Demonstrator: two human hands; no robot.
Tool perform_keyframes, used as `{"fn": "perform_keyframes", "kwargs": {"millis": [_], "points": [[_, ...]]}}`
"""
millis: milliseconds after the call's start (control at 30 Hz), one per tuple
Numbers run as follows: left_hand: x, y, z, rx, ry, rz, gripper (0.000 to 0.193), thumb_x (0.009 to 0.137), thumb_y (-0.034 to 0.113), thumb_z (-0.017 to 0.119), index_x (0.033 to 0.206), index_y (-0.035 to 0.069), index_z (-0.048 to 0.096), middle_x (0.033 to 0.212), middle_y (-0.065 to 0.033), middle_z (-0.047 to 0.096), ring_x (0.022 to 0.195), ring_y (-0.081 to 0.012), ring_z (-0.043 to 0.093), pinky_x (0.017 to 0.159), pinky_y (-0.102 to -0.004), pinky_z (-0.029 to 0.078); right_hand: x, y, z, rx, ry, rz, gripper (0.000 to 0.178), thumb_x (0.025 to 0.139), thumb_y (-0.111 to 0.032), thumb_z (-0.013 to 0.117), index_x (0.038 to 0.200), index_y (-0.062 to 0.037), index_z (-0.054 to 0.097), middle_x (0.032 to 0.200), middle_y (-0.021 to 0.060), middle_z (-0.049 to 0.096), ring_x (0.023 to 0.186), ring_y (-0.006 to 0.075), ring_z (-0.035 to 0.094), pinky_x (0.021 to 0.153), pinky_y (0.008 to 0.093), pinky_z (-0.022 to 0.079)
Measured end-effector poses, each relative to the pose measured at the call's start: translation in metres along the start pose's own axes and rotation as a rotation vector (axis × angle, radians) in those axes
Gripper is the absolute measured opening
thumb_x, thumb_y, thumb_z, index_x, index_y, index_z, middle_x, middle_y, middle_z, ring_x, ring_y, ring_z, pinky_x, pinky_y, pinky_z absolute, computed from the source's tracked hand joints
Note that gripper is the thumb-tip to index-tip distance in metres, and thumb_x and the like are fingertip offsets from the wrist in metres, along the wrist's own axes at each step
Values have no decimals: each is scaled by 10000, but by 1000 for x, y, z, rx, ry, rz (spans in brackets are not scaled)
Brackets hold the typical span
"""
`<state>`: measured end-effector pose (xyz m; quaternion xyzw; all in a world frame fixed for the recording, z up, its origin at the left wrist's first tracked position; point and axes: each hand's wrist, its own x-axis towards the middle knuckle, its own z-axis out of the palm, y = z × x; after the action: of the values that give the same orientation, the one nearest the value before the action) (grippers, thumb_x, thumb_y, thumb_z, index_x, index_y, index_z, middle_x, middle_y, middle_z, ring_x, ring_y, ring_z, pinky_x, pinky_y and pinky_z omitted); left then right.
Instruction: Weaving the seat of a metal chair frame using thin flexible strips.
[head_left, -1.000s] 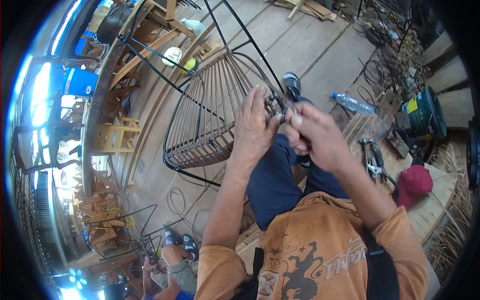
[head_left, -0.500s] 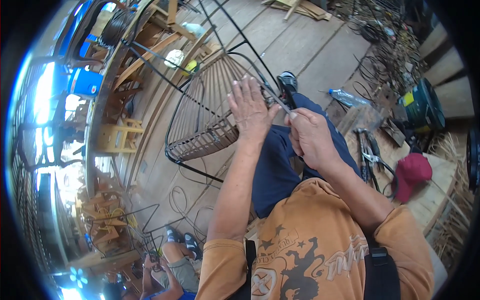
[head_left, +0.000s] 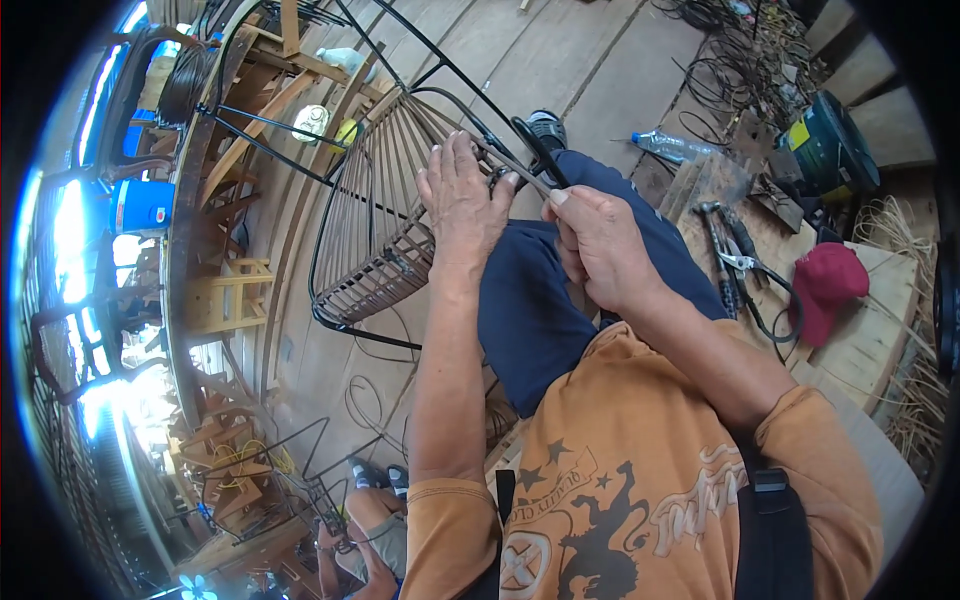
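A black metal frame point(head_left: 462, 82), chair-like in shape, leans before my legs with brown wicker strands point(head_left: 385, 165) fanned across it. A woven band point(head_left: 375, 275) of the same material crosses the lower part of the fan. My left hand point(head_left: 465, 205) lies over the strands with its fingers stretched, thumb pointing toward the frame's near bar. Closed in a fist, my right hand point(head_left: 605, 245) grips the end of a flat brown wicker strip point(head_left: 527, 172). The strip runs taut from the fist to the frame edge beside my left hand. Its far end is hard to make out.
At right, a hammer point(head_left: 715, 235) and pliers point(head_left: 738, 262) lie on a wooden board beside a red cap point(head_left: 830, 290). Beyond are a plastic bottle point(head_left: 675, 147) and a green container point(head_left: 830, 145). Another person point(head_left: 375, 530) sits at lower left, near a wooden stool point(head_left: 232, 300).
The view has shifted a little, so the scene sits further left and higher. Both hands keep nearly the same pose at the frame; the right fist still grips the strip.
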<state>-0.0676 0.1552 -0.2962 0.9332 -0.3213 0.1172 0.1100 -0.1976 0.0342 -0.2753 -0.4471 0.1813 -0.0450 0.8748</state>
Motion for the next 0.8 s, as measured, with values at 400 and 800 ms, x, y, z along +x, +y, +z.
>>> {"fn": "perform_keyframes", "kwargs": {"millis": [400,800], "points": [[5,-3,-6,-75,52,79,513,799,161,618,1258,11,447,1226,-190,511,1159,-336,465,990,-445,330,13,39,-26,-28,13,28,388,932,-376,513,754,-33,542,502,-29,391,384,58,323,358,220,251],[0,-5,-3,-42,56,78,577,786,184,639,1294,39,408,1278,-171,475,1222,-328,415,1012,-463,292,80,123,-43,-418,93,-135,427,933,-361,502,754,23,556,620,63,497,616,138,448,605,295,407]]}}
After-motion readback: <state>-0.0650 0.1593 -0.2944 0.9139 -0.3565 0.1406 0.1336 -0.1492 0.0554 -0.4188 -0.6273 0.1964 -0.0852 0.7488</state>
